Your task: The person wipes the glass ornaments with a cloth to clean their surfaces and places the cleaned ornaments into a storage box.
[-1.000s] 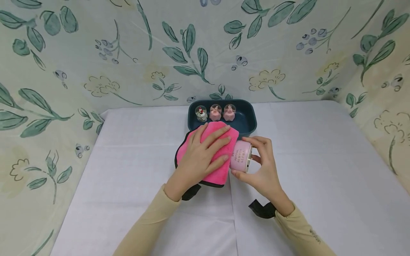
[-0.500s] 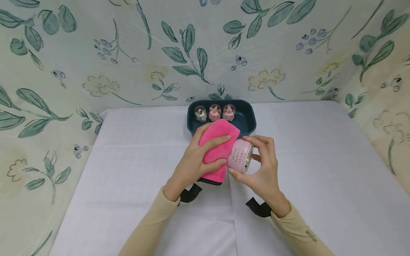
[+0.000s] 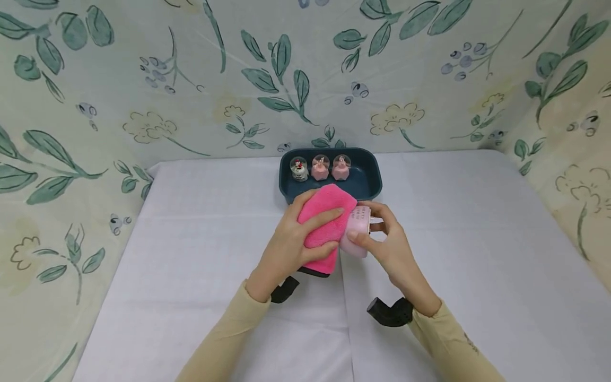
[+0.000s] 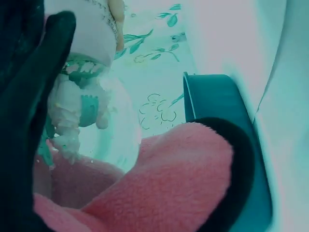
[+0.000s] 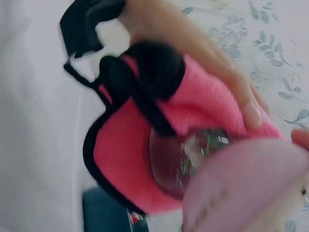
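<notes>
A large snow globe (image 3: 360, 217) with a pink lettered base is held on its side above the table. My right hand (image 3: 391, 246) grips that base, thumb on the near side and fingers behind. A bright pink cloth (image 3: 329, 199) with black edging is wrapped about the glass dome, and my left hand (image 3: 288, 239) grips the dome through it. In the left wrist view, the clear dome (image 4: 118, 123) with pale figures inside rests against the cloth. The right wrist view shows the dome (image 5: 166, 162) partly covered by cloth, beside the base.
Behind the hands stands a dark blue tray (image 3: 367, 180). In it are three small snow globes: one white (image 3: 299, 170) and two pink, a middle one (image 3: 320, 168) and a right one (image 3: 341, 168). A floral curtain (image 3: 305, 79) hangs behind the white-covered table (image 3: 215, 212).
The cloth went from lying spread under my left hand to being folded round the dome. My right hand turned the base, and its thumb moved up onto the lettered side.
</notes>
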A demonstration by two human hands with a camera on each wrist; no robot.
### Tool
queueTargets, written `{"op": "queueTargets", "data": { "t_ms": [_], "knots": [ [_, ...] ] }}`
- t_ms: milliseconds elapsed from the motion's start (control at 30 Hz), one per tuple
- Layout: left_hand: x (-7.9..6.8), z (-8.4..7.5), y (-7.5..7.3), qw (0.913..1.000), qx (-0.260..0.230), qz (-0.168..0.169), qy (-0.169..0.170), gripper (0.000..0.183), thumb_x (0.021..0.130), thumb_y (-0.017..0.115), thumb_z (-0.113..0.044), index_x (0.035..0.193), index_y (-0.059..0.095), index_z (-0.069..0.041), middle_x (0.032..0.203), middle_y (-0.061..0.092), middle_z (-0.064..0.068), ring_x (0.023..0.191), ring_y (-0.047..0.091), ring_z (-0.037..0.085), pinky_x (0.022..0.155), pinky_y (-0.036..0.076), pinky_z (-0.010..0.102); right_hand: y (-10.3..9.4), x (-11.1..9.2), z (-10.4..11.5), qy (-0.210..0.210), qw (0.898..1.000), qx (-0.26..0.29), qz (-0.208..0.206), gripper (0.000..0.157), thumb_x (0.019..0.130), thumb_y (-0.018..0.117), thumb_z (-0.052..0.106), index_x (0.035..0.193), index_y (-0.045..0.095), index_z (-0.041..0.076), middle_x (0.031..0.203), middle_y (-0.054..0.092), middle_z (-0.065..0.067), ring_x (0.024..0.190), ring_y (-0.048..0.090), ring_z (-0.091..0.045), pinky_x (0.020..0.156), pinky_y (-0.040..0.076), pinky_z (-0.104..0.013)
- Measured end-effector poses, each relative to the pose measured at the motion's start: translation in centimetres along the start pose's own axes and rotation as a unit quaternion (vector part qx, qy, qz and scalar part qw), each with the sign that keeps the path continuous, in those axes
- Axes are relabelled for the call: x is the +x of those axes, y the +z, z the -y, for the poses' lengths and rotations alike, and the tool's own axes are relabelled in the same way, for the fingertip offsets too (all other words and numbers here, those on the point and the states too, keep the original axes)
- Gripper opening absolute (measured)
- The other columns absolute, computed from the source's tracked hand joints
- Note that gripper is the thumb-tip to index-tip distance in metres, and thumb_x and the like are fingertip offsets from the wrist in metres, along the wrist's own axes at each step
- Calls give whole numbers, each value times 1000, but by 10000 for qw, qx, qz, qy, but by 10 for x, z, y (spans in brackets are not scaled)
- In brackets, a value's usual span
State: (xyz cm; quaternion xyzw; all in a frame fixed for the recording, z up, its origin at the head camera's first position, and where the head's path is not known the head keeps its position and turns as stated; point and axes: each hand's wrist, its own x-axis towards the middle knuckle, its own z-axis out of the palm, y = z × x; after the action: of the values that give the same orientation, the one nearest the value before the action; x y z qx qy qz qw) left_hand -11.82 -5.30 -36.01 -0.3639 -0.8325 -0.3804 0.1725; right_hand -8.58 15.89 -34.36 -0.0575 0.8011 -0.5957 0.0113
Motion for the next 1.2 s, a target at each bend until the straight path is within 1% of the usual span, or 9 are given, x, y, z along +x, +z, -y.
{"op": "queueTargets", "data": {
  "t_ms": [133, 300, 400, 500, 600, 700, 900, 1067, 1200],
  "knots": [
    [-2, 5, -4, 9962, -730, -51, -462, 53, 80, 79, -25, 130, 60, -22, 141, 37, 4, 128, 34, 17, 86, 52, 35, -8, -3, -3, -1220, 9856, -1106, 385, 88, 73, 83, 12, 146, 34, 20, 132, 40, -8, 101, 51, -24, 72, 55, -31],
    [0, 1, -8, 9939, -1003, -77, -458, 54, 81, 77, -26, 131, 59, -23, 142, 36, 3, 129, 34, 16, 85, 52, 34, -10, -2, -5, -2351, 9588, -1584, -176, 89, 59, 90, 10, 136, 46, 9, 119, 53, -7, 79, 57, -15, 62, 56, -28],
    [2, -5, -8, 9964, -761, -277, -261, 54, 79, 78, -26, 130, 60, -22, 144, 35, 4, 128, 35, 17, 83, 53, 32, -5, -2, -5, -1983, 9735, -1025, -490, 77, 62, 85, 7, 129, 49, 2, 108, 55, -11, 66, 57, -15, 57, 55, -27],
    [5, -9, -7, 9988, -114, -482, 43, 55, 78, 79, -30, 129, 61, -21, 145, 34, 8, 128, 36, 21, 83, 53, 33, 3, -1, -3, -852, 9951, -7, -493, 55, 77, 72, 13, 123, 46, -1, 106, 53, -16, 63, 61, -15, 53, 55, -28],
    [6, -12, -7, 9976, 371, -548, 222, 54, 78, 79, -33, 128, 62, -21, 145, 34, 11, 128, 37, 24, 85, 52, 37, 7, 1, -2, 100, 9974, 601, -374, 45, 86, 58, 25, 119, 43, -1, 107, 54, -22, 62, 64, -17, 51, 55, -31],
    [4, -10, -9, 9983, 283, -487, 134, 54, 78, 79, -32, 128, 62, -21, 145, 34, 10, 128, 37, 24, 85, 52, 36, 4, 0, -2, 196, 9987, 465, 45, 52, 89, 57, 27, 130, 36, 4, 109, 54, -23, 63, 65, -24, 53, 56, -35],
    [2, -6, -19, 9970, -621, -351, -292, 56, 78, 80, -25, 130, 60, -21, 144, 34, 5, 130, 33, 17, 82, 53, 31, -11, -3, -4, -1507, 9790, -1151, 748, 100, 69, 87, 14, 148, 26, 17, 108, 56, -11, 81, 62, -15, 65, 57, -31],
    [3, -10, -22, 9975, -643, -203, -224, 54, 80, 78, -27, 131, 60, -21, 144, 35, 6, 128, 36, 18, 81, 53, 30, -16, 3, -6, -3090, 9341, -1748, 367, 89, 70, 82, 47, 139, 43, 7, 124, 51, -10, 110, 50, -18, 77, 55, -30],
    [4, -15, -20, 9985, -412, -350, -92, 54, 79, 79, -27, 129, 61, -20, 143, 37, 9, 126, 39, 20, 81, 53, 30, -10, 4, -10, -3220, 9384, -1254, -41, 82, 73, 77, 52, 131, 49, 1, 121, 55, -11, 97, 55, -17, 74, 54, -22]
  ]
}}
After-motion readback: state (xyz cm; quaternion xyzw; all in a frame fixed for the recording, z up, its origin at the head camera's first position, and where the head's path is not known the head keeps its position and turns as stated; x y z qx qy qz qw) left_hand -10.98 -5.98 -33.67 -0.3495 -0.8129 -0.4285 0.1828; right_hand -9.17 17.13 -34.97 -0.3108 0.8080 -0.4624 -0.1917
